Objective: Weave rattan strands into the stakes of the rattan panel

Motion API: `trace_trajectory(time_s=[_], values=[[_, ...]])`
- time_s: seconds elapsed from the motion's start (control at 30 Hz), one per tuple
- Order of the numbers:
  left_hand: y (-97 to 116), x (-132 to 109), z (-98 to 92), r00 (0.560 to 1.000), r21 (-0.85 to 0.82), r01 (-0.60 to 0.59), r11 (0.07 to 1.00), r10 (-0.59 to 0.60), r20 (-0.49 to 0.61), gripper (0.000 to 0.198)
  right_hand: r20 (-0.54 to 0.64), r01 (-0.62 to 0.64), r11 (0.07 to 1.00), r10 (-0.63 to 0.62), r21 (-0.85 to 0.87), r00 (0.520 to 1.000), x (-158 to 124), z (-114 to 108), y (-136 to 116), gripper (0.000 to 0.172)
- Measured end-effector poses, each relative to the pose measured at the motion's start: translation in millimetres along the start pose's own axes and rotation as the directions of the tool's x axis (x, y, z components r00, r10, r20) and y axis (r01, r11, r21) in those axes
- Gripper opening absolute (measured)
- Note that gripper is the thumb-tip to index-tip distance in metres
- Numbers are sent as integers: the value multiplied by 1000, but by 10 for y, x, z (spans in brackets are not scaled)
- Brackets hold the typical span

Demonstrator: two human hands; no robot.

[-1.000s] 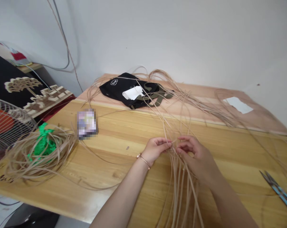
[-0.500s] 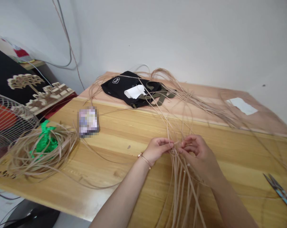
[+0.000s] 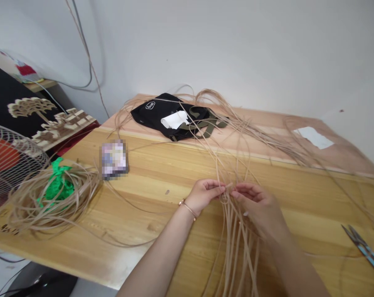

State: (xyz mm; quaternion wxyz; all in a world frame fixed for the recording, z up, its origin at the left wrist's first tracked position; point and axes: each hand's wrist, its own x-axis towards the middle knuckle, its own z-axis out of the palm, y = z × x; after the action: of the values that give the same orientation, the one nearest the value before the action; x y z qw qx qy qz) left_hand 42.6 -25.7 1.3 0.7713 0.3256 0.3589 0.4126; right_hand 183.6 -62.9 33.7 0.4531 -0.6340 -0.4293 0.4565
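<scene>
A bundle of long tan rattan strips [image 3: 233, 247] runs from the near table edge up to a small woven crossing between my hands. My left hand [image 3: 205, 194], with a thin bracelet at the wrist, pinches the strips at the left of this crossing. Close against its right side, my right hand [image 3: 255, 202] has thumb and fingers closed on the strips too, its fingertips almost meeting the left ones. Loose strip ends fan out beyond the fingers toward the back of the table. My fingers partly hide the weave itself.
A coil of strips [image 3: 84, 194] with green plastic [image 3: 58, 187] lies at left, near a fan [image 3: 13, 152]. Behind are a black bag [image 3: 156, 113], white paper [image 3: 176, 120] and more loose strips [image 3: 261, 138]. Scissors [image 3: 363, 247] lie at right. A pixelated box [image 3: 113, 159] stands left of centre.
My right hand has moved slightly down and left, its raised fingers closing in toward the crossing. My left hand keeps its pinch in nearly the same place.
</scene>
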Motion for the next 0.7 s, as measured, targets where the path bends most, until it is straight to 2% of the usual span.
trace_trajectory(time_s=[0.13, 0.3, 0.43, 0.5, 0.7], values=[[5, -3, 4, 1000, -18, 9, 1000, -9, -1, 29, -47, -93, 996, 92, -4, 995, -33, 15, -10, 30], [2, -1, 3, 1000, -23, 13, 1000, -13, -18, 30, -17, -62, 997, 63, 47, 998, -34, 19, 46, 28], [-13, 7, -6, 1000, -32, 10, 999, -10, -19, 30, -42, -13, 998, 16, 61, 999, 1, 43, 95, 31], [-15, 8, -8, 1000, -29, 7, 1000, -7, -13, 30, -47, -19, 1000, 20, 22, 999, 16, 52, 92, 32], [3, -2, 2, 1000, -15, 5, 1000, -5, -6, 30, 38, -7, 989, 12, -146, 999, 33, 32, 40, 25]])
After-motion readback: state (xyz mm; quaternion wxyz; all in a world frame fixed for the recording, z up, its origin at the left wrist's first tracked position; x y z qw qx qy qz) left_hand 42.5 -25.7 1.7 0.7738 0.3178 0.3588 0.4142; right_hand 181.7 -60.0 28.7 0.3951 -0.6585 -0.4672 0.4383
